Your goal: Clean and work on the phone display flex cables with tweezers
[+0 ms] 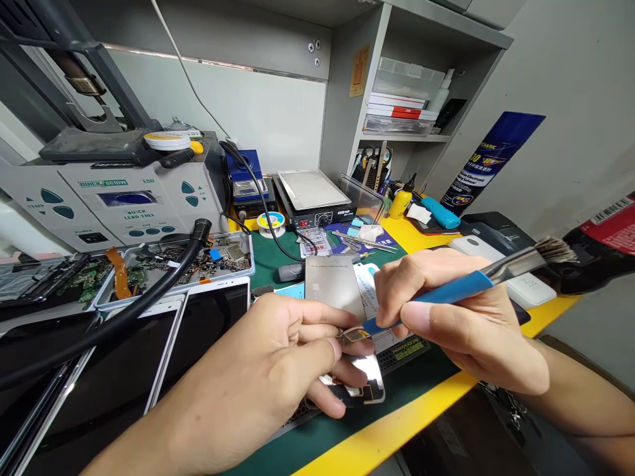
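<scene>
My right hand [461,324] grips a brush [456,287] by its blue handle, the bristles pointing up and to the right. The other end of the handle reaches down to the fingertips of my left hand [285,360]. There, my left thumb and fingers close on something small that I cannot make out; a shiny metal bit shows beside them. Under the left fingers lies an opened phone part [377,377] with a bright mirror-like surface and a black lower edge, partly hidden by the hand. Just behind the hands rests a flat grey-silver panel [330,277].
A hot-air station [119,198] stands at the left, its black hose [133,297] crossing over phones or tablets [213,330]. Behind are a tray of circuit boards [233,258] and a heating plate [312,192]. A spray can [491,158] and a bottle [608,231] stand at the right.
</scene>
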Demonstrator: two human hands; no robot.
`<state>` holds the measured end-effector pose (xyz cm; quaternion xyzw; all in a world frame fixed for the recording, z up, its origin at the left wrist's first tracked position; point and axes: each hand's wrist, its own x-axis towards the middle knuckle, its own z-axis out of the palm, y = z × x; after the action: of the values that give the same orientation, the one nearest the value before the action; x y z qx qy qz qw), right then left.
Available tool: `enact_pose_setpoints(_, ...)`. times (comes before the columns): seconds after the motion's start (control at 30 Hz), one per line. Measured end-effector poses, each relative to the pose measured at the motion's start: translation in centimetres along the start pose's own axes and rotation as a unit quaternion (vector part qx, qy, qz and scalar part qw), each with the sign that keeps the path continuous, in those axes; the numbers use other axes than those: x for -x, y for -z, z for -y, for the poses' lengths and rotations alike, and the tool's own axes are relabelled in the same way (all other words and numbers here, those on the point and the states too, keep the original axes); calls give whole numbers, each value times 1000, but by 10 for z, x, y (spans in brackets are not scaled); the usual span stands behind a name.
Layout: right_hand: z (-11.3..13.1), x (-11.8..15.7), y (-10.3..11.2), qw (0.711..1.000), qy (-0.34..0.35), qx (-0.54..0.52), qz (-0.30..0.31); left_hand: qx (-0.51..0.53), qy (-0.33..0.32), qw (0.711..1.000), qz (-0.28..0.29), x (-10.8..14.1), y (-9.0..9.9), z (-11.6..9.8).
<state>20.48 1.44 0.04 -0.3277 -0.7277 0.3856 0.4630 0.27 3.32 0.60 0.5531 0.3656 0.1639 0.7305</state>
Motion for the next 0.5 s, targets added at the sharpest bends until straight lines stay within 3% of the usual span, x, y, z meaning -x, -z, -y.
enact_pose_setpoints(0.5, 0, 0, 0, 1000, 1, 1, -10, -9, -7, 1000, -12, -2, 0, -1)
